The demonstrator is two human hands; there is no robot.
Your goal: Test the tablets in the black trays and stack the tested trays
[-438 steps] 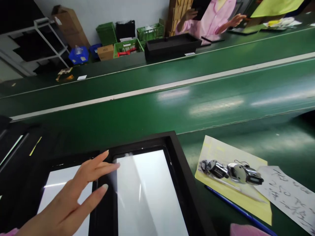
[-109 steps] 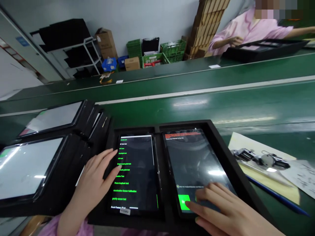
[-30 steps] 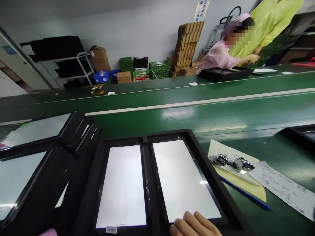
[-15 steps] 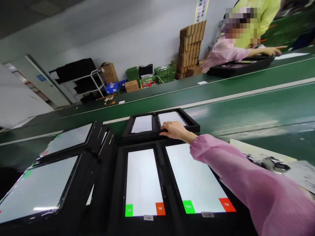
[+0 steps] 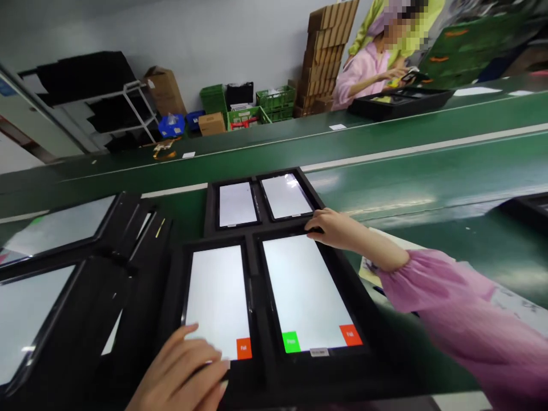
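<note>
A black tray [image 5: 256, 377] in front of me carries two lit tablets. My left hand [image 5: 184, 371] reaches over the lower end of the left tablet [image 5: 219, 291], fingers stretched out and apart, hiding its lower left corner. The right tablet [image 5: 303, 291] shows a white screen with green "Pass" and red "Fail" squares. At this tray's far right corner, my right hand [image 5: 331, 228] has its fingers curled over the black rim. Just beyond, touching or nearly touching, lies a second black tray [image 5: 315, 197] with two more pale-screened tablets.
Stacked black trays with tablets [image 5: 34, 319] stand at the left. Papers [image 5: 385, 242] lie under my right forearm, and another black tray edge [image 5: 526, 208] shows at far right. Across the green conveyor [image 5: 428, 165], a co-worker in pink handles something above a black tray [image 5: 402, 105].
My right hand has moved from the far tray's near edge to the near tray's far right corner. My left hand has come into view over the left tablet. The co-worker's hands have lifted.
</note>
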